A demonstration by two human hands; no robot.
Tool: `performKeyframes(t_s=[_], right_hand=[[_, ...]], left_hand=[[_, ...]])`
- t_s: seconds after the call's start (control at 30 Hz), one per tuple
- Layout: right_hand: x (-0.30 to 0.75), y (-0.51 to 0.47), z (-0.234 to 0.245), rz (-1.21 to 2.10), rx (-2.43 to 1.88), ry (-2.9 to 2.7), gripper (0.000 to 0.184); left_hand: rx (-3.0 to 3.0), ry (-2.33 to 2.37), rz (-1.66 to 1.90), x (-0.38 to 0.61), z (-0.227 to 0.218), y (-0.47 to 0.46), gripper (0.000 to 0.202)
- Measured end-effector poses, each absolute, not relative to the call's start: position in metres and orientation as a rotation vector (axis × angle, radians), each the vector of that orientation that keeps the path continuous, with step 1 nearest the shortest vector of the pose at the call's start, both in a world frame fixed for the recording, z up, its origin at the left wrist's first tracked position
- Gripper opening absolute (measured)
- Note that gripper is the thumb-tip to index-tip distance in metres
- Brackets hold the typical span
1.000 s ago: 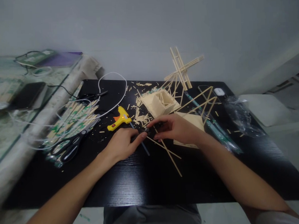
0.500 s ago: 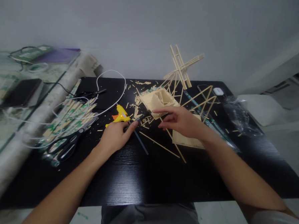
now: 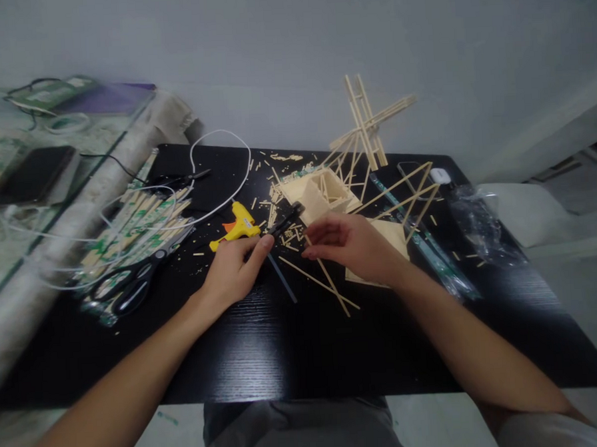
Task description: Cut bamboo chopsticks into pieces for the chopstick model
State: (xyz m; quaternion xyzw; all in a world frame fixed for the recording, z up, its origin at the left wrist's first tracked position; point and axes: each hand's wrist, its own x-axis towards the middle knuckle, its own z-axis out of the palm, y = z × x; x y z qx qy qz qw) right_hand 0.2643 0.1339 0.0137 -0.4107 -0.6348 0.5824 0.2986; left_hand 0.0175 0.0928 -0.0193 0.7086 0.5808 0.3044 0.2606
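Note:
My left hand (image 3: 235,263) is closed around small black pliers (image 3: 288,219), whose head points up and right over scattered offcuts. My right hand (image 3: 352,247) pinches a thin wooden stick (image 3: 334,285), which slants down toward me below the fingers. Another thin stick (image 3: 311,279) lies across the table and crosses it. Just beyond my right hand stands a pale wooden model (image 3: 306,183) with a boxy body. A yellow glue gun (image 3: 238,223) lies beyond my left hand, and a grey glue stick (image 3: 282,279) shows beside that hand.
Black scissors (image 3: 136,282) and bundled sticks (image 3: 138,225) lie left, with a white cable (image 3: 250,159) looping behind. A cross-shaped stick frame (image 3: 366,123) rises at the back. Clear plastic wrapping (image 3: 484,230) and a white earphone case (image 3: 440,175) lie right on the black table (image 3: 295,357).
The pliers have swung up and to the right. My right hand has shifted slightly left, bringing the thin stick with it. The camera view has tilted a little.

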Motion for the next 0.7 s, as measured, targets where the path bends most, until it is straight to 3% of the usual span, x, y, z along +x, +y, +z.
performKeyframes(t_s=[0.3, 0.5, 0.7], right_hand=[[0.258, 0.127, 0.020, 1.786, -0.935, -1.539, 0.026], [0.253, 0.123, 0.013, 1.328, -1.255, -2.052, 0.006], [0.241, 0.119, -0.003, 1.159, -1.384, -2.268, 0.006]], left_hand=[[1.979, 1.489, 0.805, 0.020, -0.016, 0.090, 0.059], [1.973, 1.531, 0.830, 0.017, -0.018, 0.091, 0.058], [1.974, 1.545, 0.832, 0.018, -0.019, 0.091, 0.061]])
